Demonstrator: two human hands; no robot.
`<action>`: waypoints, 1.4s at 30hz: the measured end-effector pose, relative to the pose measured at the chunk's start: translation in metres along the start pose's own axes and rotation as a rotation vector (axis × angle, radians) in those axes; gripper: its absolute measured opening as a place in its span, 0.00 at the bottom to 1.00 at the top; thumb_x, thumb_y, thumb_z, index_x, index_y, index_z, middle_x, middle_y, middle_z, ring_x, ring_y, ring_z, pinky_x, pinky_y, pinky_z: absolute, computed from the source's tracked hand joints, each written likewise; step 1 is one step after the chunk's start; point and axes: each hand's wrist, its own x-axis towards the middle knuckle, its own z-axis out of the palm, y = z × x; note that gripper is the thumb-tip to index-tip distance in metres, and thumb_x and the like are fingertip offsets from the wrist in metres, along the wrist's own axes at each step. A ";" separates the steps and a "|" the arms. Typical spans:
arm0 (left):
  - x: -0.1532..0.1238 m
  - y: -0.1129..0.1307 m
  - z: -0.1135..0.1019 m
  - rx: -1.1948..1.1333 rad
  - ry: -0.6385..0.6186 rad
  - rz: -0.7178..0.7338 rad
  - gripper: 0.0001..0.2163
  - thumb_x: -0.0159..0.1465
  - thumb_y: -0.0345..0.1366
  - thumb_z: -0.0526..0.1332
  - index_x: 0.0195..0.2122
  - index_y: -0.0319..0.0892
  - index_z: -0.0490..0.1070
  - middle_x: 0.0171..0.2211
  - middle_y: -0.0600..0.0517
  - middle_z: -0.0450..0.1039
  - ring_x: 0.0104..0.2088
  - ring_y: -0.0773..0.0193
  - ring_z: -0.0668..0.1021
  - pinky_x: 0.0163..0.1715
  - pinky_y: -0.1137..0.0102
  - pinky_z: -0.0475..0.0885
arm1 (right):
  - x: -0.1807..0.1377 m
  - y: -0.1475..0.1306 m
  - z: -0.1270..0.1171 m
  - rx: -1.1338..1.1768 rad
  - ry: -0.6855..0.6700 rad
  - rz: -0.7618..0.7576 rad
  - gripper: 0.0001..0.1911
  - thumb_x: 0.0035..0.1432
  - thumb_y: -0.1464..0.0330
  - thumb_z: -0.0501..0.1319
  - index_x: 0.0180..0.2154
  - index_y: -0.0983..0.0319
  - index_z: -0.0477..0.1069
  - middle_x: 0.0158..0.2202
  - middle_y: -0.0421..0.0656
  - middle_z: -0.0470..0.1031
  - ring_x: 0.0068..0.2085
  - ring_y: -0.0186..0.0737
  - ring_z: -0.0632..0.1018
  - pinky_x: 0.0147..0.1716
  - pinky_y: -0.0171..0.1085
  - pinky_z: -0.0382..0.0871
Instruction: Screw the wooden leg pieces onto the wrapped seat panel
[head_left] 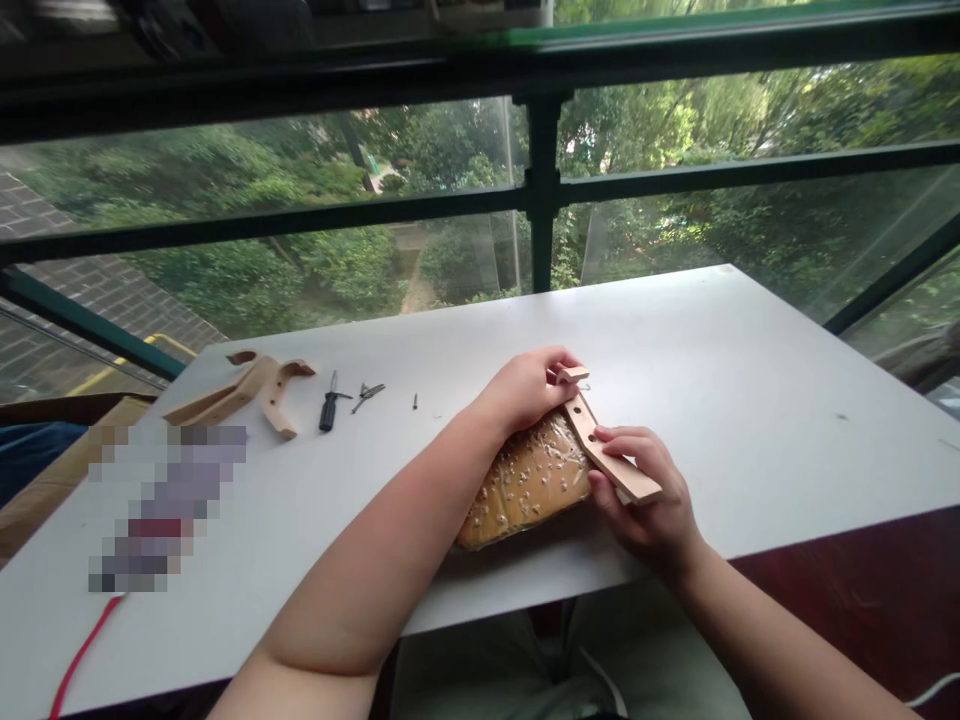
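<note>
A pale wooden piece with drilled holes and a hooked far end [611, 464] slants along the right edge of a brown block wrapped in clear plastic [532, 480]. Its far end is gripped by my left hand [531, 388], whose forearm passes over the block's left side. My right hand [656, 490] holds the near end, thumb below and fingers on top. The block's surface is pitted with many small marks. To the left lie several similar curved wooden pieces [247, 392], a black-handled screwdriver [328, 410], a few screws [367, 397] and a single screw [415, 401].
The white table [750, 400] reaches back to a green-framed window [541, 190]. A blurred-out item with a red cord [88, 640] lies at the left. Beyond the table's left edge stands a cardboard box [97, 440].
</note>
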 end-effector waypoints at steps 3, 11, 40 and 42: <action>0.002 -0.002 0.002 0.026 0.002 0.012 0.09 0.60 0.34 0.65 0.42 0.44 0.74 0.38 0.53 0.78 0.37 0.65 0.78 0.40 0.71 0.73 | 0.000 0.001 -0.001 -0.013 -0.002 -0.004 0.18 0.53 0.75 0.67 0.45 0.60 0.67 0.48 0.51 0.73 0.50 0.49 0.75 0.50 0.52 0.71; 0.004 -0.001 0.004 0.183 0.015 0.064 0.09 0.61 0.34 0.64 0.43 0.43 0.72 0.39 0.54 0.78 0.37 0.66 0.78 0.40 0.71 0.72 | -0.001 0.001 0.007 -0.015 0.055 0.088 0.09 0.57 0.73 0.64 0.39 0.58 0.67 0.41 0.45 0.72 0.48 0.47 0.77 0.48 0.50 0.72; -0.108 -0.101 -0.130 0.883 0.034 -0.081 0.14 0.66 0.39 0.54 0.42 0.46 0.80 0.46 0.48 0.79 0.43 0.57 0.79 0.45 0.67 0.71 | -0.005 0.001 0.009 0.034 0.113 0.129 0.09 0.57 0.71 0.64 0.39 0.58 0.67 0.40 0.45 0.73 0.49 0.48 0.78 0.50 0.49 0.72; -0.104 -0.100 -0.128 0.863 0.057 -0.068 0.12 0.64 0.39 0.56 0.38 0.46 0.80 0.42 0.49 0.79 0.41 0.57 0.79 0.44 0.67 0.71 | -0.004 0.001 0.009 0.026 0.118 0.127 0.09 0.57 0.71 0.64 0.39 0.58 0.67 0.40 0.45 0.73 0.48 0.48 0.77 0.49 0.49 0.72</action>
